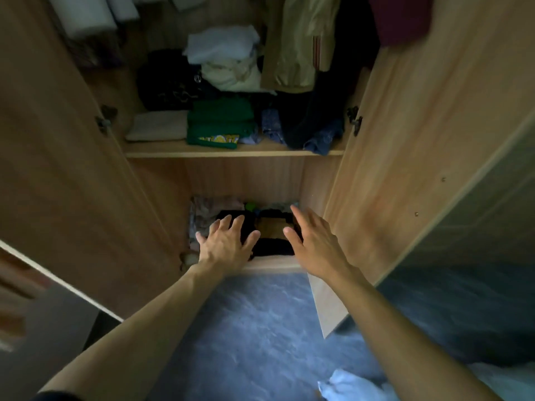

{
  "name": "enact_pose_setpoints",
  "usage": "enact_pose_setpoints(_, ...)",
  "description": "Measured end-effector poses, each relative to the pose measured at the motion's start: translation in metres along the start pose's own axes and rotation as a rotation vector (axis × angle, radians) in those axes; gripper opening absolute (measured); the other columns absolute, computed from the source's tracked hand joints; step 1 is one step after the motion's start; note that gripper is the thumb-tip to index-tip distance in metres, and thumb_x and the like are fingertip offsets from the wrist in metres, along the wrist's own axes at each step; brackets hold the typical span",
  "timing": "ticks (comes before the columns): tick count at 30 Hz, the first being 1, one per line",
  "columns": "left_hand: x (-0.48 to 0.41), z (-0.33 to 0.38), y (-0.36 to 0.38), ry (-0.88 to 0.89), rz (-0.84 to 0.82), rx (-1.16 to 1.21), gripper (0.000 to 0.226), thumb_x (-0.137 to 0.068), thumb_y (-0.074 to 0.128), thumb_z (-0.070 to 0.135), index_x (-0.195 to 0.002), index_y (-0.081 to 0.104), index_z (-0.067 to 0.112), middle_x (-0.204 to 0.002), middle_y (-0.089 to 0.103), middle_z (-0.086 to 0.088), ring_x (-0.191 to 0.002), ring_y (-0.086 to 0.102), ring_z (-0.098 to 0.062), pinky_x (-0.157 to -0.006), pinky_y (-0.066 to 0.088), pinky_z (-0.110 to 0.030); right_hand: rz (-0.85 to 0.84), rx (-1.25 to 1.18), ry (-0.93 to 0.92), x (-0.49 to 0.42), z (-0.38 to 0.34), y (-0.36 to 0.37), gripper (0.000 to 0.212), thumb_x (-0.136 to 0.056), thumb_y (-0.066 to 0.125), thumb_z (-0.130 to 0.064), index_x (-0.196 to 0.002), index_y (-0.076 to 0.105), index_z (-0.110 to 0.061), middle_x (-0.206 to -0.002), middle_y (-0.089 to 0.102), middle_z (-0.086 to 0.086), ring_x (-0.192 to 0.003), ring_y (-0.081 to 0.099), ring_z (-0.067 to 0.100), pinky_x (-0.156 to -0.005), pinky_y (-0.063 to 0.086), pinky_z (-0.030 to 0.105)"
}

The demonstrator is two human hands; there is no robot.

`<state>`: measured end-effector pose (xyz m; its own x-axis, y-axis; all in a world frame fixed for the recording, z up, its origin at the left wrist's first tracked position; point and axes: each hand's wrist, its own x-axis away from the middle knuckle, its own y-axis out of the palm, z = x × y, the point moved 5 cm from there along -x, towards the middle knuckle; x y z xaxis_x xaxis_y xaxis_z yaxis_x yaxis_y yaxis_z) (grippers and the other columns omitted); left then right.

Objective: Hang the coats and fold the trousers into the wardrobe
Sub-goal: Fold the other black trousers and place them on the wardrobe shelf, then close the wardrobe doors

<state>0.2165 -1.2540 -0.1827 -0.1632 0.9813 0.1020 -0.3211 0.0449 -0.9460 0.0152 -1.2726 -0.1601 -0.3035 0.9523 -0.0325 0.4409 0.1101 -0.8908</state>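
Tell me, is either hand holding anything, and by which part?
Nothing is gripped. The left hand lies flat, fingers spread, on the folded black garment; the right hand is open beside its right edge.

The wardrobe [405,125] is pale honey wood with a fine grain, and the folded trousers [272,246] are black with a tan panel (the fabric [202,214] beside them is a faded pink floral). The folded garment [220,120] is green with a yellow print. The coat [298,39] is khaki, the denim [324,140] is blue, and the floor [254,328] is mottled blue-grey.
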Motion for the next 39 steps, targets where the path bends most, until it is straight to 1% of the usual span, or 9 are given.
enact_pose_setpoints(6,0.009,0.035,-0.06,0.165,0.14,-0.001,0.066,-0.097,0.031,0.066,-0.151,0.031,0.029,-0.159,0.031,-0.001,-0.146,0.026,-0.028,-0.115,0.021,-0.063,0.173,-0.016,-0.016,0.028,-0.013,-0.066,0.062,-0.102,0.029,-0.054,-0.157,0.015,-0.029,-0.162,0.024,0.007,-0.148,0.021,0.025,-0.112,0.03,0.04)
enact_pose_setpoints(13,0.011,0.044,-0.107,0.25,0.145,0.005,0.066,-0.097,0.031,0.066,-0.148,0.034,0.024,-0.157,0.033,-0.004,-0.143,0.03,-0.032,-0.113,0.025,-0.061,0.179,0.07,0.01,0.039,-0.033,-0.1,0.063,-0.102,0.035,-0.053,-0.157,0.014,-0.029,-0.163,0.019,0.006,-0.149,0.018,0.025,-0.115,0.031,0.044)
enact_pose_setpoints(17,0.008,0.052,-0.131,0.331,0.201,0.012,0.067,-0.097,0.03,0.066,-0.148,0.034,0.023,-0.152,0.039,-0.006,-0.138,0.034,-0.033,-0.111,0.028,-0.059,0.272,0.076,0.023,0.051,-0.045,-0.125,0.065,-0.101,0.039,-0.051,-0.157,0.015,-0.027,-0.163,0.021,0.005,-0.148,0.022,0.023,-0.117,0.029,0.043)
enact_pose_setpoints(20,0.004,0.066,-0.143,0.394,0.256,0.071,0.062,-0.097,0.033,0.063,-0.143,0.039,0.021,-0.145,0.045,-0.008,-0.134,0.039,-0.034,-0.11,0.031,-0.056,0.351,0.181,0.034,0.071,-0.038,-0.153,0.067,-0.1,0.044,-0.048,-0.156,0.013,-0.028,-0.162,0.024,0.005,-0.146,0.027,0.024,-0.116,0.031,0.048)
enact_pose_setpoints(25,0.007,0.099,-0.128,0.434,0.151,0.111,0.064,-0.097,0.03,0.064,-0.146,0.032,0.023,-0.148,0.041,-0.008,-0.138,0.035,-0.033,-0.109,0.03,-0.06,0.462,0.232,0.104,0.09,0.0,-0.22,0.07,-0.098,0.053,-0.038,-0.155,0.013,-0.027,-0.158,0.027,0.01,-0.138,0.037,0.03,-0.112,0.036,0.051)
enact_pose_setpoints(29,0.006,0.139,-0.138,0.489,0.158,0.08,0.07,-0.098,0.028,0.066,-0.156,0.02,0.027,-0.163,0.021,-0.002,-0.149,0.02,-0.028,-0.117,0.021,-0.058,0.63,0.184,0.126,0.087,0.015,-0.262,0.072,-0.1,0.053,-0.033,-0.157,0.013,-0.017,-0.164,0.014,0.01,-0.149,0.018,0.028,-0.122,0.02,0.046)
enact_pose_setpoints(32,0.0,0.178,-0.153,0.519,0.195,0.06,0.069,-0.099,0.029,0.064,-0.156,0.018,0.028,-0.164,0.019,0.0,-0.15,0.018,-0.026,-0.119,0.018,-0.056,0.747,0.15,0.159,0.088,0.031,-0.283,0.081,-0.1,0.053,-0.033,-0.158,0.0,-0.012,-0.166,-0.003,0.01,-0.152,0.002,0.025,-0.124,0.01,0.045)
enact_pose_setpoints(36,-0.006,0.237,-0.163,0.576,0.211,0.051,0.066,-0.099,0.033,0.06,-0.156,0.021,0.027,-0.164,0.019,0.001,-0.15,0.017,-0.024,-0.119,0.017,-0.057,0.703,0.033,0.169,0.074,0.064,-0.3,0.095,-0.099,0.055,-0.033,-0.154,-0.019,-0.01,-0.165,-0.01,0.008,-0.153,-0.003,0.023,-0.124,0.01,0.046)
enact_pose_setpoints(39,-0.006,0.272,-0.162,0.608,0.206,0.039,0.066,-0.1,0.033,0.059,-0.155,0.022,0.025,-0.164,0.018,0.0,-0.15,0.016,-0.024,-0.119,0.016,-0.058,0.644,-0.081,0.129,0.06,0.073,-0.304,0.096,-0.1,0.055,-0.032,-0.152,-0.024,-0.015,-0.166,-0.01,0.002,-0.152,0.004,0.017,-0.122,0.009,0.033)
